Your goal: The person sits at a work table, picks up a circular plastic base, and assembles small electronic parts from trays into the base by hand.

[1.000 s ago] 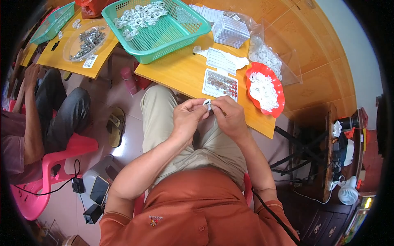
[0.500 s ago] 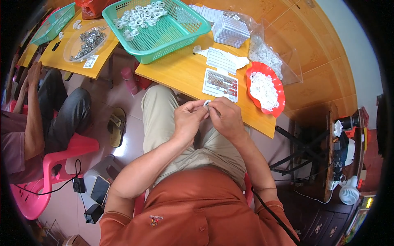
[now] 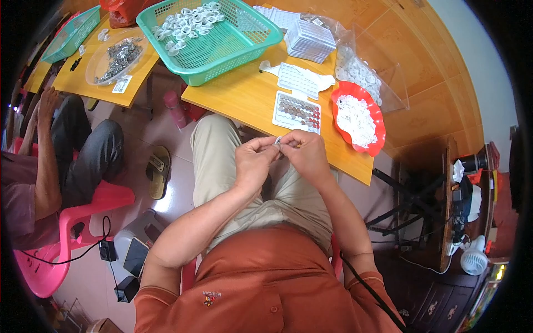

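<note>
My left hand (image 3: 252, 162) and my right hand (image 3: 303, 154) meet above my lap, fingertips pinched together on one small white part (image 3: 278, 141). Just beyond them on the wooden table (image 3: 244, 97) lies a white grid tray (image 3: 297, 112) partly filled with small brown and red pieces. A red plate (image 3: 357, 117) heaped with small white parts sits to its right. A second, empty white grid tray (image 3: 300, 81) lies behind the first.
A green basket (image 3: 209, 38) holds white rings at the back. Stacked white trays (image 3: 310, 40) and clear bags (image 3: 361, 72) lie beyond. Another person (image 3: 50, 161) sits on a pink chair at my left by a second table (image 3: 105, 72). A small fan (image 3: 475, 260) stands on the floor at right.
</note>
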`<state>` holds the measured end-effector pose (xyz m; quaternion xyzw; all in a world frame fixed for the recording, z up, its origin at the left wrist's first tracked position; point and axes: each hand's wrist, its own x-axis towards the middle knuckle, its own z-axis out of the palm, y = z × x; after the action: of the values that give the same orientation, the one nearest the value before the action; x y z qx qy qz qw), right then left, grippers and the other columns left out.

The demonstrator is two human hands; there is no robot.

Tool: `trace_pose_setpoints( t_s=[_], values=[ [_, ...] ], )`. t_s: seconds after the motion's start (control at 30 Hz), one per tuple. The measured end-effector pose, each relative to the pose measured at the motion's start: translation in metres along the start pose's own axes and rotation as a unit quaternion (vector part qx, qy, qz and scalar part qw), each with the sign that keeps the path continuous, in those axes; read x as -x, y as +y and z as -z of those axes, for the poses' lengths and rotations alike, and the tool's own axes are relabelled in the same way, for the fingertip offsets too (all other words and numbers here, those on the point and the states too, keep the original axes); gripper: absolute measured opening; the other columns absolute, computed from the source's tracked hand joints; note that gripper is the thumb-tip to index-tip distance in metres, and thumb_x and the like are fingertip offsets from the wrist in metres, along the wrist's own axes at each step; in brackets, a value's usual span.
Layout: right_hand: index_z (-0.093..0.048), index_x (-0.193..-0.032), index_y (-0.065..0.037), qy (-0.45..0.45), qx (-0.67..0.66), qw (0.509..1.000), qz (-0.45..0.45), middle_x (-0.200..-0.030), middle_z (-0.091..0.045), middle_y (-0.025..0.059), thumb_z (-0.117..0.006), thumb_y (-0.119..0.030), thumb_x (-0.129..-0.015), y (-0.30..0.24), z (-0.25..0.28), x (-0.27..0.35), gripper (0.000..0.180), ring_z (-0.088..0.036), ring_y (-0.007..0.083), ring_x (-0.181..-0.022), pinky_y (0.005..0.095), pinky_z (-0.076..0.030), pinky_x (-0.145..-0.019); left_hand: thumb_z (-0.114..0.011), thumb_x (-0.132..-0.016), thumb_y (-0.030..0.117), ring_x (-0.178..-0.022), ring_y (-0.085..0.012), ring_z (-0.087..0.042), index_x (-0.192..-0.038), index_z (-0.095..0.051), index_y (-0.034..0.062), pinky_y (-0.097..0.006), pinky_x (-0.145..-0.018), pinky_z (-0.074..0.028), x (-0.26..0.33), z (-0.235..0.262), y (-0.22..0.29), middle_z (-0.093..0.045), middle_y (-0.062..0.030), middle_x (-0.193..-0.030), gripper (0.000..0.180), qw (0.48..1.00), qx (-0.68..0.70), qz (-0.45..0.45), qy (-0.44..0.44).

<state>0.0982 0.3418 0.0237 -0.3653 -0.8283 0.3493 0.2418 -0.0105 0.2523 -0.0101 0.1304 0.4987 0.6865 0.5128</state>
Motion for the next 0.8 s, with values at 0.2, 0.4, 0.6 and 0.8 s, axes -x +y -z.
trace_pose_setpoints(
  t_s=[0.2,0.4,0.6,0.8],
  values=[
    [-0.07,-0.084,0.001,-0.06,-0.115,0.99,-0.057,-0.073,-0.07,0.0065,-0.069,-0.002,-0.074,0.024,0.003,-0.005,0.01,-0.064,0.0098,-0.064,0.0256,-0.051,-0.059,-0.066,-0.087,0.001,-0.073,-0.0097,-0.062,-0.104,-0.066,-0.005,-0.021,-0.067,-0.052,0.002,-0.002,0.0,-0.068,-0.007,-0.09,0.018,1.0,-0.004,-0.008,-0.002],
    [-0.066,-0.09,0.004,-0.125,-0.246,0.95,-0.146,-0.081,-0.068,0.0077,-0.069,0.004,-0.081,0.028,0.012,-0.006,0.01,-0.067,0.0136,-0.07,0.0236,-0.055,-0.062,-0.066,-0.087,0.001,-0.072,-0.009,-0.062,-0.104,-0.066,-0.0052,-0.021,-0.066,-0.052,0.002,0.0,-0.002,-0.068,-0.0073,-0.09,0.018,1.0,-0.004,-0.01,-0.019],
    [-0.064,-0.091,0.002,-0.144,-0.36,0.894,-0.223,-0.083,-0.068,0.0087,-0.071,-0.002,-0.082,0.026,0.019,-0.005,0.012,-0.068,0.0155,-0.072,0.0257,-0.058,-0.065,-0.065,-0.088,0.001,-0.073,-0.0098,-0.063,-0.104,-0.066,-0.0055,-0.021,-0.068,-0.053,0.004,-0.001,0.001,-0.068,-0.0083,-0.091,0.017,0.999,0.005,-0.019,-0.027],
    [-0.065,-0.091,0.003,-0.118,-0.334,0.914,-0.197,-0.085,-0.067,0.008,-0.07,0.0,-0.083,0.022,0.014,-0.001,0.01,-0.068,0.0147,-0.074,0.026,-0.059,-0.066,-0.067,-0.086,0.001,-0.071,-0.0092,-0.061,-0.106,-0.064,-0.0092,-0.021,-0.065,-0.05,0.005,-0.004,0.005,-0.067,-0.0083,-0.085,0.023,0.999,0.047,-0.013,-0.013]
  ],
)
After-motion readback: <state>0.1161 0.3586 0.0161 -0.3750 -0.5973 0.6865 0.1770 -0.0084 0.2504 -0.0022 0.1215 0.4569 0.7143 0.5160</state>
